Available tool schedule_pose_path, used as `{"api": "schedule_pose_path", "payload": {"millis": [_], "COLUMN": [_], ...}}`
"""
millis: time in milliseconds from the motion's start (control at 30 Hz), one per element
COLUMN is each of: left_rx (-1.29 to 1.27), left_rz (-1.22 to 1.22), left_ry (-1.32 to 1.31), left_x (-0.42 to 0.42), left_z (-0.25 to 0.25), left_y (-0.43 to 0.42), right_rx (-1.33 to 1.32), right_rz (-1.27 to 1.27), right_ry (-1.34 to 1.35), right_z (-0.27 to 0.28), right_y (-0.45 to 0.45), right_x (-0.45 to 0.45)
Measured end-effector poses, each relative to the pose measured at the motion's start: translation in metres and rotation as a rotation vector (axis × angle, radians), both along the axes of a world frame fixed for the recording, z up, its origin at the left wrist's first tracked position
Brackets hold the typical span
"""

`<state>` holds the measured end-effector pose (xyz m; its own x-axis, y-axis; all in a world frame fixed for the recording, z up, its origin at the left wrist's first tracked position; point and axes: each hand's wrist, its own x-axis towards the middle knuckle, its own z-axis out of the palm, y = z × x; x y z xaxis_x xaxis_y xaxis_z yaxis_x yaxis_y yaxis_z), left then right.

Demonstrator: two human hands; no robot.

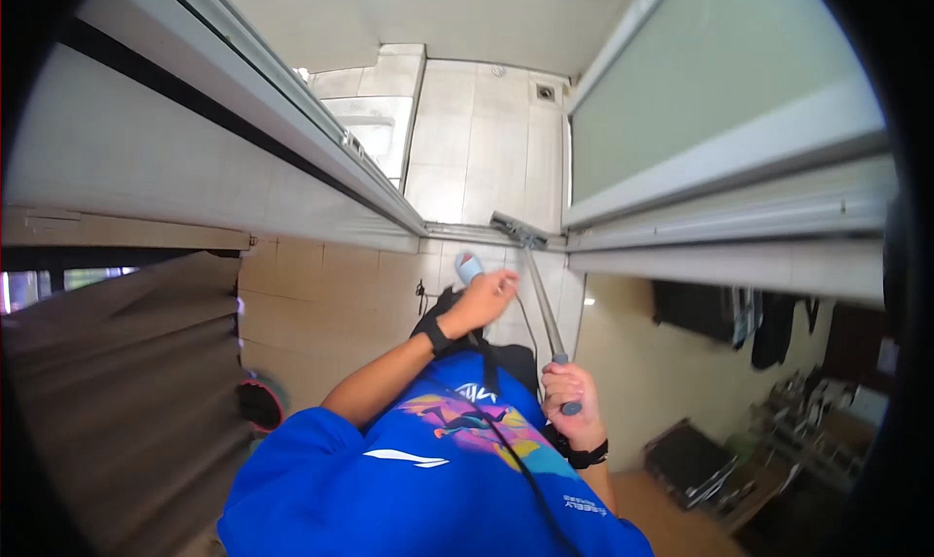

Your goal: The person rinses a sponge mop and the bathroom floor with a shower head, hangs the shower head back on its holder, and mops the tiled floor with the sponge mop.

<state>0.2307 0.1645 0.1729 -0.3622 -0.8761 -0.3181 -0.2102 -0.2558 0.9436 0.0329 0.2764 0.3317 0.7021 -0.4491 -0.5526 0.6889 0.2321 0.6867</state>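
My right hand (572, 401) is wrapped round the grey grip of a long-handled mop (546, 304). The mop's pole runs forward and down from my body, and its flat grey head (519, 229) rests at the sliding-door track on the floor. My left hand (484, 299) is in front of my body, left of the pole and apart from it. Its fingers are loosely bent and somewhat apart, with nothing visible in them. A thin dark cord (527, 322) hangs close by that hand. Below it shows a foot in a light blue slipper (469, 267).
A door track (457, 231) crosses the floor between a grey panel (233, 139) at left and a frosted door (720, 100) at right. Beyond lie white tiles with a drain (546, 92). A bin (261, 404) and brown curtain (126, 392) are at left; cluttered shelves (827, 421) are at right.
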Motion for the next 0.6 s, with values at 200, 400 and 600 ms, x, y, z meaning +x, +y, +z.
{"api": "schedule_pose_path", "payload": {"millis": [200, 400, 600], "left_rx": [-0.504, -0.558, -1.338], "left_rz": [0.275, 0.373, 0.318], "left_ry": [-0.220, 0.057, 0.269], "left_x": [0.103, 0.170, 0.262], "left_z": [0.154, 0.241, 0.279], "left_y": [0.017, -0.001, -0.015], "right_rx": [0.006, 0.061, 0.119], "right_rz": [-0.595, -0.908, -0.966], "right_ry": [-0.108, -0.180, -0.065], "right_z": [0.042, 0.015, -0.029], "right_y": [0.092, 0.147, 0.156], "right_x": [0.020, 0.069, 0.135]}}
